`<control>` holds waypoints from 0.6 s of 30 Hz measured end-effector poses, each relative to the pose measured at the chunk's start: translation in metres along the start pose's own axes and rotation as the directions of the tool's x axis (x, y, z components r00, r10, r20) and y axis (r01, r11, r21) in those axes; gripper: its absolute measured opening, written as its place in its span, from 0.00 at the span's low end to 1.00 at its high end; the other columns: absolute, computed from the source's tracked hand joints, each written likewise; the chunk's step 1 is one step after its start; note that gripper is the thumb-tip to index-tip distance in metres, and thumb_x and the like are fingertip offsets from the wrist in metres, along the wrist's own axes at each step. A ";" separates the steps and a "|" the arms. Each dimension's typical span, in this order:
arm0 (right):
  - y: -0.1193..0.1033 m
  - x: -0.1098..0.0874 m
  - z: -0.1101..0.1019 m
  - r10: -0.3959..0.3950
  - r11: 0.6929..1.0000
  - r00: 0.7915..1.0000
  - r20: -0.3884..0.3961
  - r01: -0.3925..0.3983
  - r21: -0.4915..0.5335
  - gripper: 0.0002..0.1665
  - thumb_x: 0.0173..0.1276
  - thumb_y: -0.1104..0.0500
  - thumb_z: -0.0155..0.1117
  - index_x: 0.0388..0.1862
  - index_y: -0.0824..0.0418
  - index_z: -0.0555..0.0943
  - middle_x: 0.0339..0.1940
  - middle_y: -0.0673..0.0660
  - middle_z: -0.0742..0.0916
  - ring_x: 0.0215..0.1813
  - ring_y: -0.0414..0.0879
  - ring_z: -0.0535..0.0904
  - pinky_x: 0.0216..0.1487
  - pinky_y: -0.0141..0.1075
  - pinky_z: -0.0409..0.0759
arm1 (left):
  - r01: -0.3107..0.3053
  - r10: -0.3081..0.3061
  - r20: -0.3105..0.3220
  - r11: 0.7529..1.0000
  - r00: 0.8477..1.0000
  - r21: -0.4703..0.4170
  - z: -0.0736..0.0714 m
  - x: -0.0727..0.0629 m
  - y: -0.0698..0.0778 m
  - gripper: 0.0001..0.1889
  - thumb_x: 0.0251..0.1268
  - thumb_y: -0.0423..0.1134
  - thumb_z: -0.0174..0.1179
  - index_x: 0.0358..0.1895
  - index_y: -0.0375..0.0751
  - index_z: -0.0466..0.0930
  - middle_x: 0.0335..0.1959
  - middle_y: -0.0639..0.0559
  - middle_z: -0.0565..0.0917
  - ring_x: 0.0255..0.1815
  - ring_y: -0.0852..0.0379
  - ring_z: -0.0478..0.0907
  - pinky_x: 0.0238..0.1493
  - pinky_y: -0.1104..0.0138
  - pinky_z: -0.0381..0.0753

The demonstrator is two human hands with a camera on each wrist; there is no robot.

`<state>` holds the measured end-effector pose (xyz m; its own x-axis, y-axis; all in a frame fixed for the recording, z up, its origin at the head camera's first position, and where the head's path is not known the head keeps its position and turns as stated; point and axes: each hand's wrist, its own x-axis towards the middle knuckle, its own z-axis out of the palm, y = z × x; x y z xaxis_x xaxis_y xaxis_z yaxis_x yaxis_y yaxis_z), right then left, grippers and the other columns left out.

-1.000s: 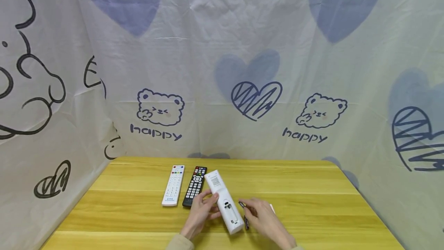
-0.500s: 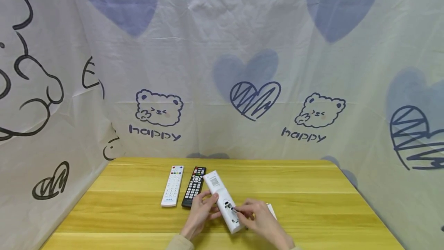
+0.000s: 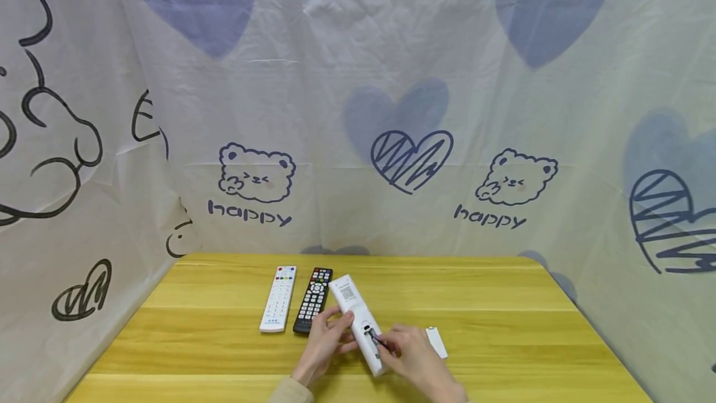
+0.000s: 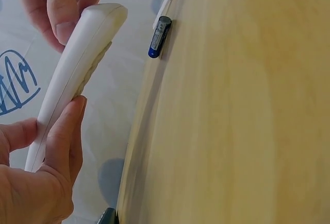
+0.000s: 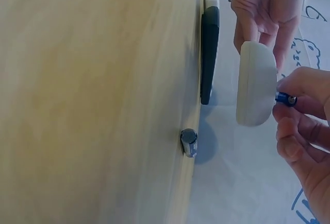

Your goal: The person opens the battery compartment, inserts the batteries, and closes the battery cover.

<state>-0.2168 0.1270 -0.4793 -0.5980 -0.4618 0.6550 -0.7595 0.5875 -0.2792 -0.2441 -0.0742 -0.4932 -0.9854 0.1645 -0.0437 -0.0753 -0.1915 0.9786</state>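
Note:
My left hand (image 3: 327,338) grips a white remote control (image 3: 349,294) by its edges, back side up and held above the table, with its battery compartment uncovered. Between thumb and fingers, my right hand (image 3: 416,356) pinches a small dark blue battery (image 5: 286,99) at the compartment. One end of that battery sticks out past the remote's side in the right wrist view; how it sits inside is hidden. A second battery (image 4: 160,37) lies loose on the table, out of sight in the head view. Right of my right hand lies the white battery cover (image 3: 436,342).
On the wooden table (image 3: 514,303), a white remote (image 3: 278,299) and a black remote (image 3: 312,300) lie side by side, buttons up, left of the held remote. A printed cloth (image 3: 335,216) hangs behind the table's far edge.
My right hand has brought the battery from beside the remote leftward to its compartment. The cover to its right shows more fully now. My left hand and the remote stay nearly still.

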 end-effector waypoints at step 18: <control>-0.003 0.000 -0.002 0.178 0.982 0.976 0.126 -0.184 0.038 0.11 0.58 0.63 0.76 0.38 0.61 0.84 0.20 0.44 0.78 0.24 0.26 0.65 0.23 0.19 0.67 | -0.007 0.007 0.045 1.000 0.999 -0.001 -0.002 0.000 0.000 0.29 0.76 0.38 0.55 0.70 0.21 0.58 0.41 0.43 0.88 0.30 0.61 0.83 0.40 0.66 0.91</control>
<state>-0.2143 0.1266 -0.4768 -0.7509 -0.4299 0.5012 -0.6458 0.6365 -0.4216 -0.2446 -0.0762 -0.4936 -0.9779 0.2070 -0.0277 -0.0687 -0.1936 0.9787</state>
